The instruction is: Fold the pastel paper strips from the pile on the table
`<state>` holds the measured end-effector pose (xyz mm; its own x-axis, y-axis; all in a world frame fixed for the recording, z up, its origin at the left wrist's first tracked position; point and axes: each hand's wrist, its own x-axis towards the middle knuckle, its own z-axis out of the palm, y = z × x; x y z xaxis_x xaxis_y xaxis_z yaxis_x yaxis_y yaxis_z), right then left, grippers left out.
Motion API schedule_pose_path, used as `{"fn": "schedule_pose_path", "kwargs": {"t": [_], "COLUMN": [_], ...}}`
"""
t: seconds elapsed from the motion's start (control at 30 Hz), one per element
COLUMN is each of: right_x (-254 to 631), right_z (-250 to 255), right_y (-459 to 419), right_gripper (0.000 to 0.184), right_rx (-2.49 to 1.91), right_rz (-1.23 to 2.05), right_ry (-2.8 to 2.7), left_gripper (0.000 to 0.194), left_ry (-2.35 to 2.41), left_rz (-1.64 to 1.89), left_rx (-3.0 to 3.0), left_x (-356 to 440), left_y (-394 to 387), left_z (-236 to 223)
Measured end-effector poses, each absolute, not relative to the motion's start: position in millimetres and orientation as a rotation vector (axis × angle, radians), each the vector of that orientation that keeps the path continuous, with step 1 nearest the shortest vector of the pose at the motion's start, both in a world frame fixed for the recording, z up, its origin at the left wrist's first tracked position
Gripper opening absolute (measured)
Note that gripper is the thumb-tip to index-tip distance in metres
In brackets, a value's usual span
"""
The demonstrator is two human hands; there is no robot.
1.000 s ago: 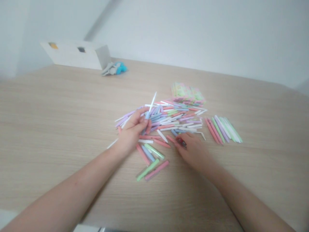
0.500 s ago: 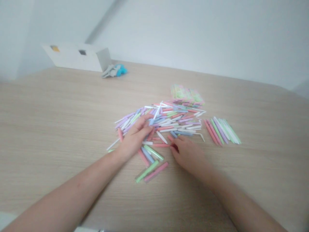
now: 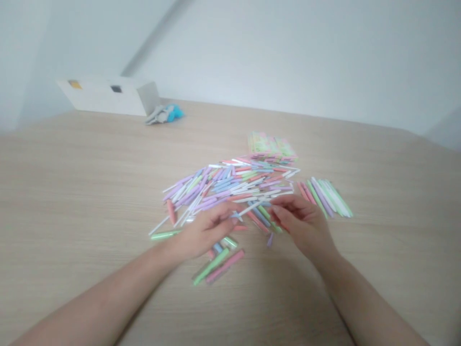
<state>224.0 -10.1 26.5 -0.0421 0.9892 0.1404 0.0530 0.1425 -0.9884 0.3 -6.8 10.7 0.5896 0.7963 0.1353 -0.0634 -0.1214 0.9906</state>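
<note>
A loose heap of thin pastel plastic sticks [image 3: 223, 190] in pink, lilac, blue, green and white lies on the light wood-grain table [image 3: 72, 192]. My left hand [image 3: 205, 231] rests over the heap's near edge, fingers together and pointing right. My right hand [image 3: 304, 223] hovers close by, fingers curled towards the left hand, above pink and green sticks. Motion blur and the fingers hide whether either hand holds a stick. A thin white stick [image 3: 248, 209] runs from near my left fingertips towards my right hand.
Thicker green and pink sticks [image 3: 218, 265] lie below the heap. A neat row of sticks [image 3: 322, 198] lies to the right, and a stack of printed packets [image 3: 272, 147] lies behind. A white box [image 3: 104, 96] and a blue-grey cloth bundle [image 3: 164, 114] stand at the far edge.
My hands have come closer together, with the left one shifted lower on the heap and the right one raised and turned inward. The dark object at my right fingers no longer shows. The heap has spread slightly.
</note>
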Motion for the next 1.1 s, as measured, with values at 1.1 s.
{"fn": "schedule_pose_path", "kwargs": {"t": [1.1], "right_x": [228.0], "right_z": [45.1], "right_y": [-25.6], "right_gripper": [0.01], "right_rx": [-1.069], "right_rz": [0.86], "right_ry": [-1.567], "left_gripper": [0.026], "left_ry": [0.699], "left_rz": [0.771], "left_rx": [1.938], "left_x": [-1.3], "left_y": [-7.8], "left_z": [24.2]}}
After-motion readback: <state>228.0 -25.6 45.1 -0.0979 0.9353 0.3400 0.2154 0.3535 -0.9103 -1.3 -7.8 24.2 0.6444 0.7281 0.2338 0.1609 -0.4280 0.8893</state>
